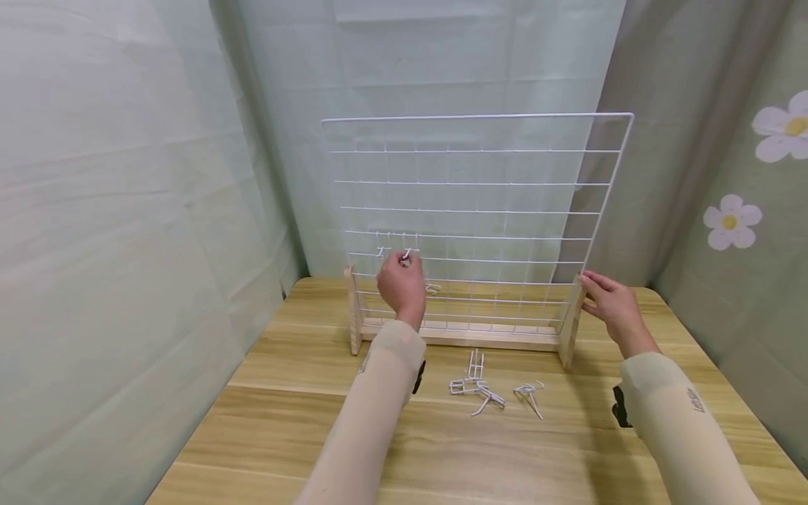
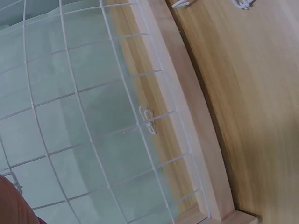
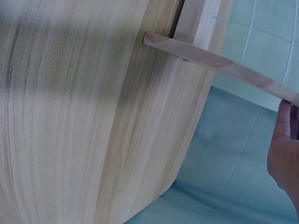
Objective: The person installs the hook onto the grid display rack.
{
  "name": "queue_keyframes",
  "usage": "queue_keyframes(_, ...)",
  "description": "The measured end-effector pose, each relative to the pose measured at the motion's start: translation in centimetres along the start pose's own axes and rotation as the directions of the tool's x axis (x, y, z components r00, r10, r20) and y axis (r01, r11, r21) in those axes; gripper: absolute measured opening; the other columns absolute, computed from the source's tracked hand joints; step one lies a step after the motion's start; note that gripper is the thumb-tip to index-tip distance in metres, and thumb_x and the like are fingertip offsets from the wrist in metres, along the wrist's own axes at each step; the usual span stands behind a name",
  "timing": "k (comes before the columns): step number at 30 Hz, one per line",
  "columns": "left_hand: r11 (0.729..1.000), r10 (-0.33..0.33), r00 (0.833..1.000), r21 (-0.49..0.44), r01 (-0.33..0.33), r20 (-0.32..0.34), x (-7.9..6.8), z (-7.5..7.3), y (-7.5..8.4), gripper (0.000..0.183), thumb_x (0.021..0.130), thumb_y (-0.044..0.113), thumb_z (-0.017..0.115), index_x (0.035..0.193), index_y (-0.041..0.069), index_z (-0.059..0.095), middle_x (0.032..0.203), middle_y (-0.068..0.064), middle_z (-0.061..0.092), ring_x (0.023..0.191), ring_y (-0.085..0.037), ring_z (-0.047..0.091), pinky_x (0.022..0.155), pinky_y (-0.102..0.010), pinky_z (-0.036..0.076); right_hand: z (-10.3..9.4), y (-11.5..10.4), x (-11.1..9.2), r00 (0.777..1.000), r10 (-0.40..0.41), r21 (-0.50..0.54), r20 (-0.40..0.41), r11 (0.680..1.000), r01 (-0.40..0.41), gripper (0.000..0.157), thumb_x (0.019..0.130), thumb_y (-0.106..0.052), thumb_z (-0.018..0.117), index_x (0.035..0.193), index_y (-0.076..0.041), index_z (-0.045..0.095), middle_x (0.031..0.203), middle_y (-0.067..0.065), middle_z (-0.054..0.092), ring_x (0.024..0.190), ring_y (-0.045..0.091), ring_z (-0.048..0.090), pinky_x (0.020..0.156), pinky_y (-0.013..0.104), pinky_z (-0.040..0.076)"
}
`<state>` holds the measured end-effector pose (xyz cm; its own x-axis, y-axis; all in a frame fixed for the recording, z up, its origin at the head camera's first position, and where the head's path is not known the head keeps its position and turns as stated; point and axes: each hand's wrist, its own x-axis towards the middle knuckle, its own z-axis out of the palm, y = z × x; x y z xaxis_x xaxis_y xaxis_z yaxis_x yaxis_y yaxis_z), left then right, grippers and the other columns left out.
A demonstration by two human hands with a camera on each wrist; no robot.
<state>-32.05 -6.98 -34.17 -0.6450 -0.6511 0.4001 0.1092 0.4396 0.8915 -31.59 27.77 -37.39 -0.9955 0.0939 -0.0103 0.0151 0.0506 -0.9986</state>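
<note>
A white wire grid panel point(image 1: 476, 184) stands upright in a wooden base point(image 1: 499, 337). At its lower left, my left hand point(image 1: 402, 286) pinches a white wire hook point(image 1: 407, 251) that hangs on a grid wire; the fingers hide part of it. Just left of that hand, another white hook point(image 1: 381, 250) hangs on the same row. With thumb and fingers, my right hand point(image 1: 614, 308) grips the top of the wooden side support point(image 1: 571, 326) at the panel's right edge. The right wrist view shows these fingers point(image 3: 283, 122) against the support's edge.
In front of the base, several loose white wire hooks point(image 1: 478, 387) lie in a cluster on the wooden table point(image 1: 303, 414), and a single hook point(image 1: 530, 398) lies right of them. Another small white hook point(image 2: 148, 122) shows behind the panel. Pale curtains point(image 1: 158, 210) surround the table.
</note>
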Motion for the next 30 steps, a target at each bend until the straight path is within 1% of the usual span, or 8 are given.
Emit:
queue_keyframes(6, 1.0, -0.016, 1.0, -0.001, 0.016, 0.027, -0.2, -0.3, -0.9, 0.013, 0.09, 0.019, 0.069, 0.092, 0.007, 0.072, 0.076, -0.005, 0.064, 0.067, -0.022, 0.059, 0.064, -0.04, 0.047, 0.1, 0.0, 0.1, 1.0, 0.001, -0.031, -0.008, 1.0, -0.001, 0.067, 0.095, -0.042, 0.063, 0.146, -0.003, 0.046, 0.111, -0.014, 0.057, 0.124, 0.022, 0.049, 0.083, 0.022, 0.051)
queue_keyframes(9, 1.0, -0.011, 0.999, 0.024, 0.01, 0.03, -0.2, -0.5, -1.3, 0.014, 0.089, 0.02, 0.067, 0.092, 0.007, 0.071, 0.074, -0.004, 0.062, 0.067, -0.023, 0.057, 0.063, -0.041, 0.045, 0.1, 0.0, 0.2, 1.0, 0.0, -0.034, -0.01, 0.999, -0.001, 0.068, 0.094, -0.043, 0.063, 0.147, -0.004, 0.046, 0.113, -0.012, 0.056, 0.127, 0.024, 0.047, 0.082, 0.021, 0.051)
queue_keyframes(13, 0.999, 0.003, 0.999, 0.034, -0.005, 0.036, -0.4, -0.7, -2.0, 0.012, 0.088, 0.019, 0.068, 0.09, 0.007, 0.07, 0.074, -0.004, 0.061, 0.07, -0.026, 0.058, 0.063, -0.042, 0.045, 0.0, -0.1, 0.3, 1.0, -0.01, -0.04, -0.007, 0.999, 0.01, 0.067, 0.095, -0.043, 0.063, 0.146, -0.003, 0.047, 0.113, -0.012, 0.057, 0.127, 0.025, 0.047, 0.085, 0.023, 0.051)
queue_keyframes(16, 1.0, 0.01, 0.998, 0.028, -0.011, 0.055, -0.7, -0.8, -2.5, 0.012, 0.088, 0.018, 0.069, 0.088, 0.006, 0.07, 0.074, -0.005, 0.061, 0.07, -0.026, 0.058, 0.063, -0.042, 0.045, -0.1, 0.0, 0.2, 1.0, -0.01, -0.034, -0.005, 0.999, 0.01, 0.06, 0.095, -0.042, 0.063, 0.142, -0.008, 0.052, 0.111, -0.013, 0.058, 0.127, 0.024, 0.048, 0.087, 0.025, 0.051)
queue_keyframes(19, 0.999, 0.016, 0.997, 0.037, -0.019, 0.08, -1.2, -0.7, -3.1, 0.012, 0.087, 0.019, 0.069, 0.086, 0.007, 0.07, 0.073, -0.004, 0.06, 0.069, -0.025, 0.058, 0.062, -0.04, 0.044, -0.2, 0.0, 0.1, 1.0, -0.006, -0.032, -0.007, 0.999, 0.006, 0.059, 0.094, -0.042, 0.063, 0.142, -0.009, 0.053, 0.111, -0.014, 0.058, 0.125, 0.022, 0.049, 0.085, 0.024, 0.051)
queue_keyframes(25, 0.997, 0.046, 0.992, 0.055, -0.052, 0.114, -2.1, -0.3, -4.0, 0.011, 0.086, 0.02, 0.07, 0.084, 0.009, 0.071, 0.07, -0.001, 0.059, 0.065, -0.022, 0.057, 0.06, -0.04, 0.044, -0.3, -0.1, 0.0, 1.0, -0.022, -0.033, 0.003, 0.999, 0.022, 0.069, 0.095, -0.042, 0.063, 0.147, -0.001, 0.043, 0.11, -0.015, 0.058, 0.13, 0.028, 0.045, 0.079, 0.018, 0.053)
queue_keyframes(27, 0.997, 0.055, 0.99, 0.046, -0.061, 0.128, -2.3, -0.3, -4.2, 0.011, 0.086, 0.019, 0.071, 0.084, 0.008, 0.071, 0.07, -0.001, 0.06, 0.065, -0.022, 0.057, 0.06, -0.04, 0.045, -0.3, -0.1, 0.0, 1.0, -0.017, -0.021, 0.004, 1.0, 0.017, 0.07, 0.095, -0.042, 0.063, 0.148, -0.001, 0.043, 0.108, -0.015, 0.058, 0.131, 0.029, 0.043, 0.08, 0.019, 0.053)
queue_keyframes(30, 0.997, 0.07, 0.986, 0.028, -0.075, 0.153, -2.6, -0.3, -4.6, 0.011, 0.087, 0.018, 0.071, 0.085, 0.007, 0.072, 0.07, -0.002, 0.06, 0.066, -0.023, 0.057, 0.061, -0.04, 0.045, -0.2, -0.1, -0.1, 1.0, -0.01, -0.037, 0.005, 0.999, 0.01, 0.07, 0.095, -0.042, 0.062, 0.148, -0.001, 0.042, 0.11, -0.013, 0.057, 0.128, 0.026, 0.045, 0.084, 0.022, 0.052)
